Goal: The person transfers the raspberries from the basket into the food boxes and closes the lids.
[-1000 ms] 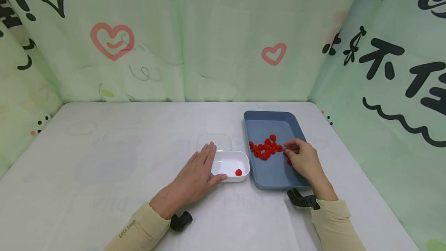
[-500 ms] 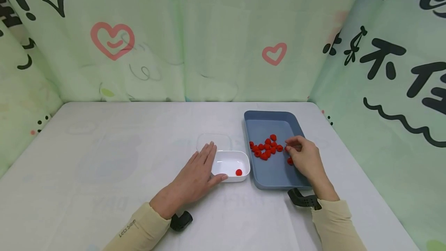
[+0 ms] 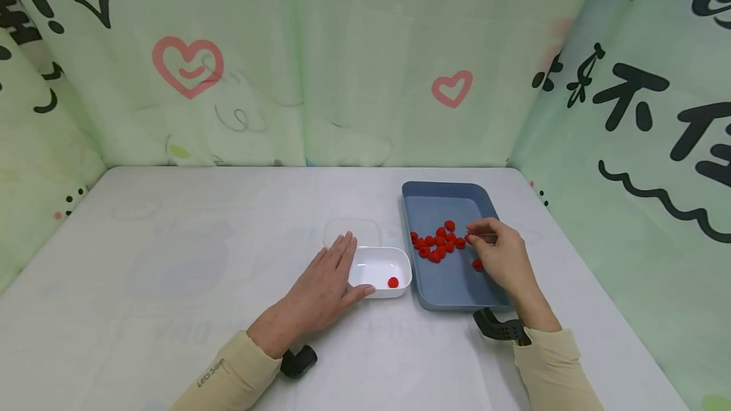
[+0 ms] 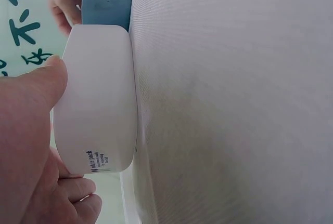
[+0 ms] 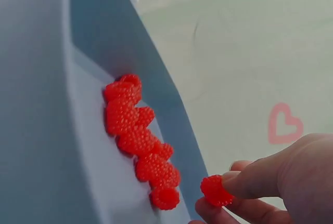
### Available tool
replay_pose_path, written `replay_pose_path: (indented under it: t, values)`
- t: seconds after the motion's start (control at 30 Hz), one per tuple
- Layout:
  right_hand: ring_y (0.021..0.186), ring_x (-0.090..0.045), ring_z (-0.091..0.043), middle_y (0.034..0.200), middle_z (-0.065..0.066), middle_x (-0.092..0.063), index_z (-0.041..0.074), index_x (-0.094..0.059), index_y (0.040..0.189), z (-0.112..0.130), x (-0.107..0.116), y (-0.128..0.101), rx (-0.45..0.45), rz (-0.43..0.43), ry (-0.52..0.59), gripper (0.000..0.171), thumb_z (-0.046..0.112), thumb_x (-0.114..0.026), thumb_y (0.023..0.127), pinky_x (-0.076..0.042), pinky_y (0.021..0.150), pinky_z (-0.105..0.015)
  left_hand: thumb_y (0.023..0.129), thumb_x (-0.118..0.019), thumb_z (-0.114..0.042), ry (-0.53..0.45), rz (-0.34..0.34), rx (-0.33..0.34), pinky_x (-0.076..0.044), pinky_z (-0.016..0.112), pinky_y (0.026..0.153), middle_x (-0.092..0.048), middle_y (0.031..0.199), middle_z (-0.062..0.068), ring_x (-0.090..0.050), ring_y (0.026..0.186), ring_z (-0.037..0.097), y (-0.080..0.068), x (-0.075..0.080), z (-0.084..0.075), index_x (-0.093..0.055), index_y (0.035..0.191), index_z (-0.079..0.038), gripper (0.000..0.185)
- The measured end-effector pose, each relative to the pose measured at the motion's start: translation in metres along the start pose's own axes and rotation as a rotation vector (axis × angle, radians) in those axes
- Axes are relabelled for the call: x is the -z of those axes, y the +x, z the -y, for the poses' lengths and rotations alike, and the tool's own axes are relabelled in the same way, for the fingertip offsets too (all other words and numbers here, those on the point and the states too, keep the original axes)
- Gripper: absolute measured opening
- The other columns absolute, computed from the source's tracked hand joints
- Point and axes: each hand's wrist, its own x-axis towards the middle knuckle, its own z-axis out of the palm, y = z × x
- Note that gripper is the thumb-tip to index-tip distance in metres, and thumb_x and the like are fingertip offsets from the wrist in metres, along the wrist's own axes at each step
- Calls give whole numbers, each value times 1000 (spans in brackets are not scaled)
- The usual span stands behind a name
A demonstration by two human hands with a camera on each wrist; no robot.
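A blue tray (image 3: 425, 198) on the table holds several red raspberries (image 3: 436, 243), seen close up as a cluster of raspberries (image 5: 138, 138) in the right wrist view. My right hand (image 3: 502, 255) is over the tray and pinches one raspberry (image 5: 216, 190) between thumb and fingers, lifted off the tray floor. One more raspberry (image 3: 477, 265) lies beside that hand. A small white box (image 3: 379, 271) left of the tray contains a single raspberry (image 3: 393, 282). My left hand (image 3: 322, 287) lies flat against the box's left side, thumb on its near wall (image 4: 99, 125).
A clear lid (image 3: 351, 232) lies just behind the white box. Black wrist-camera mounts (image 3: 297, 360) sit by each sleeve. Green printed cloth walls close off the back and both sides. The white tabletop stretches wide to the left.
My right hand has closed on a raspberry and risen slightly up and away from the tray floor. The left hand and the white box have stayed put.
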Motion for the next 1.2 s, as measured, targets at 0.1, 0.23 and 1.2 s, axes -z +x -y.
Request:
replay_pose_path:
  t: [0.1,0.23,1.2]
  values:
    - [99,-65,-34,111,-22,-68,-2,-66,115,3,1,-1,16,-2,9,21,4,-59,97,-48,68,-11,98,-50,-57,1,2,-1,-23,51,123,-21,165,16,-20,154,30,0,0,0,-20,156,3,88]
    - [99,-66,-33,110,-20,-69,0,-67,114,8,2,-2,46,-11,21,20,5,-61,96,-48,69,-10,98,-50,-57,3,4,-1,-23,51,123,-21,164,17,-20,153,30,1,0,0,-20,156,3,88]
    - [106,-63,-23,116,-11,-69,3,-65,118,30,-11,-6,129,127,156,22,9,-60,98,-48,86,-15,98,-52,-55,3,5,-1,-23,51,123,-22,164,17,-20,153,31,3,0,-1,-21,155,3,87]
